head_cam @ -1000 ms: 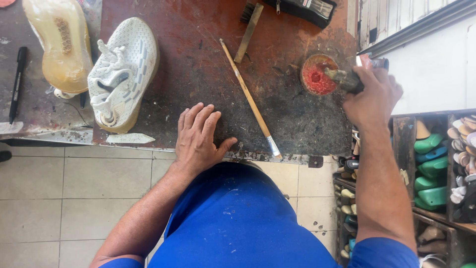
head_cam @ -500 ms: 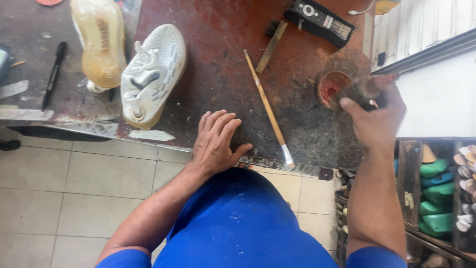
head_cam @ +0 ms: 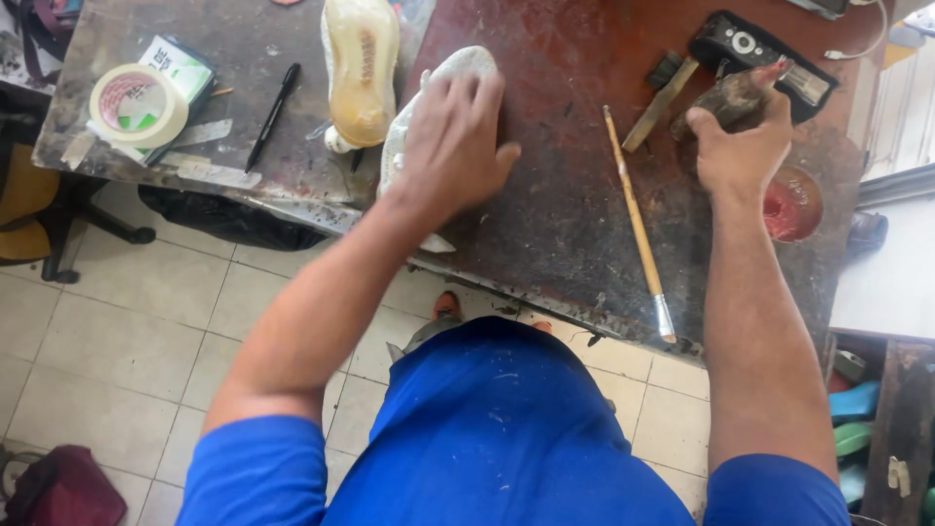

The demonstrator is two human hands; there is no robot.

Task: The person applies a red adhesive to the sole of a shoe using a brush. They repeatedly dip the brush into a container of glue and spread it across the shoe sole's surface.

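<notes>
a long brush (head_cam: pixel 635 222) is lying between the hands on the worktop (head_cam: pixel 565 244); left hand (head_cam: pixel 453 141) is clasping the white shoe (head_cam: pixel 429 107), right hand (head_cam: pixel 745 146) is clenching a grimy brush (head_cam: pixel 740 93).

Worn workbench (head_cam: pixel 584 234), top stained reddish-brown on the right, grey and scuffed on the left, front edge chipped. Floor (head_cam: pixel 127 321) is pale square tile with dark grout (some grime near the bench). Daylight, fairly even, soft shadows under the bench. Dark chair base (head_cam: pixel 93 229) with a yellow seat at far left. Dark red bag (head_cam: pixel 58 487) on the floor, bottom left. Wooden shelving (head_cam: pixel 901 429) at lower right, green and blue items inside.
</notes>
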